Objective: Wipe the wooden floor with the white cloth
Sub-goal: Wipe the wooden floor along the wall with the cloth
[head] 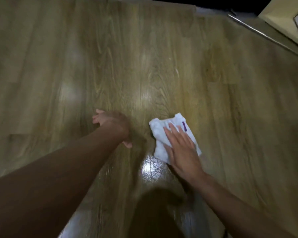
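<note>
On the wooden floor, just to the right of a bright wet sheen, we see the white cloth lying crumpled and flat, with a small purple mark near its far right edge. Our right hand lies palm down on the near half of the cloth, fingers spread and stretched forward across it, pressing it to the boards rather than pinching it. To the left of the cloth and apart from it, our left hand is planted on the bare floor with the wrist bent, fingers splayed and holding nothing; motion blur softens its outline. Both forearms reach in from the near edge. Well beyond the cloth, toward the far right corner, a thin metal strip runs diagonally along the floor's edge, with a pale cream surface just behind it. Near us, below the cloth, a dark blurred shape covers part of the floor; we cannot tell what it is.
</note>
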